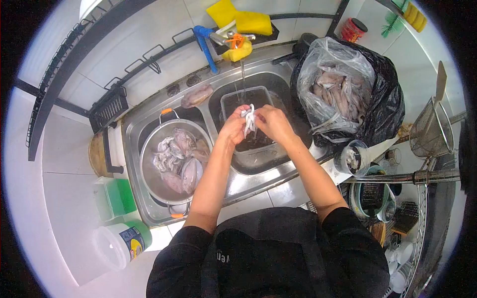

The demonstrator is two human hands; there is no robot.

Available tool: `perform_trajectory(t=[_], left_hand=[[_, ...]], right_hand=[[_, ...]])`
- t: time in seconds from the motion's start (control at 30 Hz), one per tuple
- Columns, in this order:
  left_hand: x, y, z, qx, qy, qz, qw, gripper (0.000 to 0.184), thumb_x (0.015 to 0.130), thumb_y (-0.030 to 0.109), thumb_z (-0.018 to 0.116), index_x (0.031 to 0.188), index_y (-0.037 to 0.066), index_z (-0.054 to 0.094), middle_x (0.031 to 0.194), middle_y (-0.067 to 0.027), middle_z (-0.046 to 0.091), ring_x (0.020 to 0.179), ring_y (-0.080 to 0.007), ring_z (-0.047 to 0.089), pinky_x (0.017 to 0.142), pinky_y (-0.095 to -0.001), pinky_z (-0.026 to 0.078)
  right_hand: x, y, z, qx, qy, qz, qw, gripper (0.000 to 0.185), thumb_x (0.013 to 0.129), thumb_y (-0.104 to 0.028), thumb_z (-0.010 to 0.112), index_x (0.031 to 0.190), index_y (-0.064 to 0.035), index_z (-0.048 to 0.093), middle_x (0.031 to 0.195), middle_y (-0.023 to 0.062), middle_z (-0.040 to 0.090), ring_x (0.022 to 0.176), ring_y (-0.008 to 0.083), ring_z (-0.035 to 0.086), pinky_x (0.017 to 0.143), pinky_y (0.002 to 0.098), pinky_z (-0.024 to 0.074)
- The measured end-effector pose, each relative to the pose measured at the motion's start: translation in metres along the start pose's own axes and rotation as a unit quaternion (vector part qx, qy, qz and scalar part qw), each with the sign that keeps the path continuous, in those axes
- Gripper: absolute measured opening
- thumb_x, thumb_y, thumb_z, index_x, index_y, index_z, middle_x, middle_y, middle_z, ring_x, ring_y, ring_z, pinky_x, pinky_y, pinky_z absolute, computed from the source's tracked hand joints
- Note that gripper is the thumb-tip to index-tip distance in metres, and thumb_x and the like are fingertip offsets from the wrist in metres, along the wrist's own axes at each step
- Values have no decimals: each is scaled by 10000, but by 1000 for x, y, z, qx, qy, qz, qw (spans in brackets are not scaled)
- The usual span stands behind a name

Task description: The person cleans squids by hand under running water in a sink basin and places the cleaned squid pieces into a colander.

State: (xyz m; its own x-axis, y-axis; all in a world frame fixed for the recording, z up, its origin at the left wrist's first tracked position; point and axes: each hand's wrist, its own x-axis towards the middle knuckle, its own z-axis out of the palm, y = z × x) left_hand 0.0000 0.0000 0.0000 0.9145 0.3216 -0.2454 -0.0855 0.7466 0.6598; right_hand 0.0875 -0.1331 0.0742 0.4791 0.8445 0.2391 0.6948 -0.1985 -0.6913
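Together, the left hand (234,126) and right hand (273,124) pinch white squid tentacles (250,120) over a plastic tub (257,93). More squid (190,175) sit in the metal pot (150,145).

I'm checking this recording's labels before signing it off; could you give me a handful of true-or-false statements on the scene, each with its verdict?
1. The left hand holds a pale squid piece, with the right hand close beside it. True.
2. The metal pot is empty. False: several squid lie in it.
3. A clear plastic bag inside a black bag holds more squid. True.
4. The wire strainer lies in the left basin. False: the strainer is on the far right, outside the sink.
5. One whitish-pink squid lies at the back of the sink, outside the pot. True.
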Motion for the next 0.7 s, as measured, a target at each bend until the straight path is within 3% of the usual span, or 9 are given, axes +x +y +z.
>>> perform_trajectory(t=[0.07,0.2,0.37,0.5,0.57,0.6,0.63,0.67,0.7], left_hand=[[0,-2,8,-6,15,-29,999,310,811,-74,475,1058,112,450,917,-63,578,748,-181,609,554,-286,519],[-4,0,9,-3,7,-25,1000,287,815,-46,513,1054,84,423,895,-75,591,753,-179,623,573,-281,540],[-6,-2,16,-10,15,-35,999,309,814,-93,440,1068,84,431,924,-88,579,750,-196,613,579,-301,541],[-10,-1,21,-13,-8,-35,999,313,812,-88,445,1079,75,421,928,-91,578,746,-195,612,570,-301,537],[-9,-4,22,12,6,-42,999,312,808,-75,467,1079,68,414,930,-88,577,737,-191,611,555,-295,531],[-7,-9,20,45,23,-36,998,312,829,-40,421,1121,68,419,921,-97,589,701,-188,615,470,-258,517],[-7,-12,19,50,9,-48,998,312,829,-40,421,1121,68,419,921,-97,589,701,-188,615,470,-258,517],[-6,-16,20,72,37,-26,996,339,810,-58,440,1128,56,426,954,-106,578,772,-205,602,572,-291,520],[-3,-21,22,96,56,-9,994,366,791,-77,458,1135,43,434,987,-114,566,844,-221,590,674,-323,523]], right_hand=[[-2,8,-1,-33,16,-31,999,152,729,-74,605,857,4,631,761,162,593,692,311,596,652,365,472],[-8,7,2,16,53,-6,998,132,738,-97,593,806,12,623,790,190,604,709,342,598,649,387,475],[-17,9,-9,221,2,129,967,178,760,-136,608,876,-3,633,800,171,617,716,300,619,651,336,485],[-27,10,-7,153,75,40,985,177,766,-147,611,881,-16,643,795,160,619,707,281,627,644,338,490],[-32,6,-10,93,61,22,994,171,771,-108,627,904,-1,641,797,136,623,690,207,627,638,287,492],[-33,4,-11,82,58,28,995,187,765,-127,633,907,-6,643,800,139,622,693,234,625,644,310,494],[-35,7,-10,71,66,19,995,194,750,-135,636,896,-7,643,803,146,621,705,257,623,652,330,493],[-38,10,-11,24,73,-10,997,195,733,-143,636,877,-12,642,797,157,619,720,282,620,660,350,491],[-39,8,-11,21,65,40,997,188,716,-148,624,852,-19,640,789,171,613,730,300,613,668,371,485]])
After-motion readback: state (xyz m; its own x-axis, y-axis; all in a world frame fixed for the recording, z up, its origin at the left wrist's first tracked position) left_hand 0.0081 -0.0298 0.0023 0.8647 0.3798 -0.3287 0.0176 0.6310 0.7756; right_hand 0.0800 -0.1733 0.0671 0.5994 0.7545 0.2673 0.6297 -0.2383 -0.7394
